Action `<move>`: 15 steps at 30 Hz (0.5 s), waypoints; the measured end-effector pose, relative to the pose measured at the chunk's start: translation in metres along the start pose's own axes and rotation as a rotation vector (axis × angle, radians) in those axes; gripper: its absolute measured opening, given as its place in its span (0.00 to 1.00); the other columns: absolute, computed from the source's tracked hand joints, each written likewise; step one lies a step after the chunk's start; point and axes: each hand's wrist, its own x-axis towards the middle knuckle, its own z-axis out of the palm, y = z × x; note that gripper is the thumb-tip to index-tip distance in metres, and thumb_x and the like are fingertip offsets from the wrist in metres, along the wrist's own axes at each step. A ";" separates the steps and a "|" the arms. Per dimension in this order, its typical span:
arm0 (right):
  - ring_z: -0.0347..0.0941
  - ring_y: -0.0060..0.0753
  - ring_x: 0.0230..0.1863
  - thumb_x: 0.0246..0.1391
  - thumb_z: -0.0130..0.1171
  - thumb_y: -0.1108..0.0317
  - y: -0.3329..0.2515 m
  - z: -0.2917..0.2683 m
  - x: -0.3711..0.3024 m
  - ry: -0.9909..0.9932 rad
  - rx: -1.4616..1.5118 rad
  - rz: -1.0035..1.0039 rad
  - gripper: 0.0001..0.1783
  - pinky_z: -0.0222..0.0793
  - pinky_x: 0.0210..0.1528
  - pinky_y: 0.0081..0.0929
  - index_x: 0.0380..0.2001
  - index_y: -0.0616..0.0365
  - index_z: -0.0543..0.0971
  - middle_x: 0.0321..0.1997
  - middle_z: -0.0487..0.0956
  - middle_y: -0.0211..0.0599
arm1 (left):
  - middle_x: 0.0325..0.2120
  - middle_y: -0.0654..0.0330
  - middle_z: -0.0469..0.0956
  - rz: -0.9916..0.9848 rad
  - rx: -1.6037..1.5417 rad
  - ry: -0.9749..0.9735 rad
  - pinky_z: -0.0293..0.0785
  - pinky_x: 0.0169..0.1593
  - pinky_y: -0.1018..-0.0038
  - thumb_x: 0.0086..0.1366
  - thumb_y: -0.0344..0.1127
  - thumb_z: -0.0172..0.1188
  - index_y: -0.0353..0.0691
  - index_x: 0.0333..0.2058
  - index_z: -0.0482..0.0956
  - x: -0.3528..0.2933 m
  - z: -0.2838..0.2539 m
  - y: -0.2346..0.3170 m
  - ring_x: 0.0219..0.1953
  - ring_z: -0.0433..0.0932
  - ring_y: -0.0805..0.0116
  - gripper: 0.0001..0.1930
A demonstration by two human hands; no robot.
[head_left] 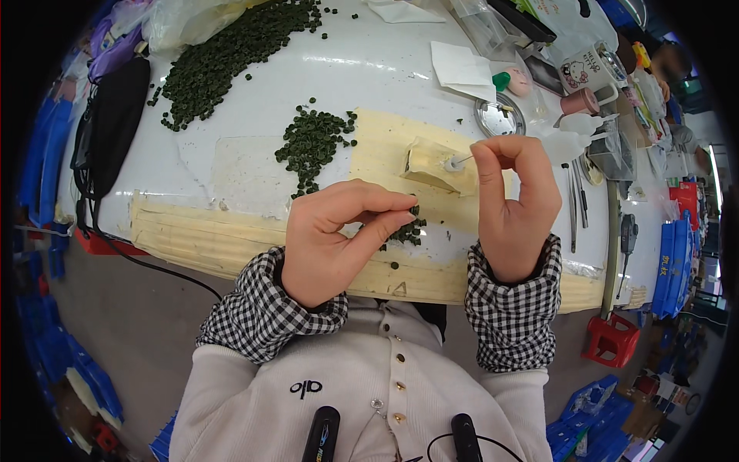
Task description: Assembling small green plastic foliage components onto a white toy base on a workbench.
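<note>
My left hand (327, 235) is closed in a pinch, and a small dark green piece (415, 210) shows at its fingertips. Over the table's right half, my right hand (517, 196) pinches a thin needle-like stick (465, 160). The stick's other end meets a whitish nub (453, 164) on a block wrapped in yellowish tape (431, 163). Under the left fingertips lies a little group of dark green pieces (408, 234). A larger pile of such pieces (312, 142) sits beyond my left hand.
A big heap of green pieces (223, 65) covers the far left. White paper (462, 68), a round metal dish (499, 115), white squeeze bottles (573, 137) and tweezers (570, 208) lie at right. Yellow tape (200, 239) lines the near edge. A black pouch (115, 131) hangs left.
</note>
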 end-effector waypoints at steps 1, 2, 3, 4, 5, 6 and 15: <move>0.74 0.39 0.32 0.51 0.61 0.76 0.002 0.001 0.000 -0.050 -0.035 0.001 0.05 0.69 0.36 0.29 0.29 0.64 0.74 0.30 0.76 0.40 | 0.32 0.56 0.80 0.005 -0.001 -0.001 0.71 0.38 0.80 0.58 0.16 0.60 0.29 0.38 0.80 0.000 0.000 0.001 0.34 0.77 0.73 0.09; 0.73 0.41 0.33 0.50 0.62 0.76 0.003 0.001 0.000 -0.101 -0.070 0.002 0.05 0.69 0.36 0.30 0.29 0.64 0.75 0.30 0.76 0.41 | 0.32 0.56 0.80 0.010 -0.002 -0.001 0.71 0.38 0.80 0.58 0.16 0.59 0.29 0.38 0.80 0.000 0.000 0.002 0.34 0.77 0.74 0.09; 0.72 0.44 0.35 0.49 0.62 0.76 0.003 -0.001 0.000 -0.146 -0.095 0.008 0.06 0.68 0.39 0.32 0.31 0.64 0.76 0.31 0.76 0.42 | 0.32 0.56 0.80 0.009 -0.006 0.004 0.71 0.38 0.80 0.58 0.16 0.60 0.29 0.38 0.80 0.000 0.000 0.001 0.34 0.77 0.74 0.09; 0.72 0.44 0.35 0.49 0.62 0.76 0.001 -0.002 0.000 -0.100 -0.099 -0.002 0.07 0.68 0.38 0.32 0.32 0.64 0.76 0.32 0.76 0.42 | 0.32 0.56 0.80 0.009 -0.010 0.009 0.71 0.38 0.80 0.58 0.16 0.60 0.29 0.38 0.80 0.000 0.000 0.000 0.34 0.77 0.74 0.09; 0.72 0.43 0.35 0.49 0.63 0.76 -0.002 -0.003 -0.001 -0.054 -0.103 -0.011 0.07 0.68 0.38 0.32 0.32 0.63 0.77 0.32 0.76 0.41 | 0.32 0.56 0.80 0.009 -0.014 0.014 0.71 0.38 0.80 0.57 0.16 0.60 0.29 0.38 0.80 0.000 0.000 0.000 0.34 0.77 0.74 0.09; 0.72 0.43 0.35 0.48 0.63 0.75 -0.005 -0.003 -0.002 -0.012 -0.101 -0.022 0.07 0.68 0.38 0.32 0.33 0.63 0.77 0.32 0.76 0.41 | 0.32 0.56 0.80 0.018 -0.005 0.021 0.71 0.38 0.80 0.57 0.16 0.60 0.29 0.38 0.80 0.000 0.000 0.000 0.34 0.77 0.73 0.09; 0.75 0.29 0.36 0.55 0.57 0.78 -0.034 -0.011 -0.034 -0.365 0.456 0.208 0.14 0.71 0.39 0.21 0.45 0.65 0.79 0.38 0.78 0.41 | 0.32 0.56 0.81 0.120 0.091 0.043 0.71 0.37 0.79 0.57 0.17 0.60 0.32 0.39 0.81 0.001 -0.003 -0.001 0.34 0.78 0.71 0.11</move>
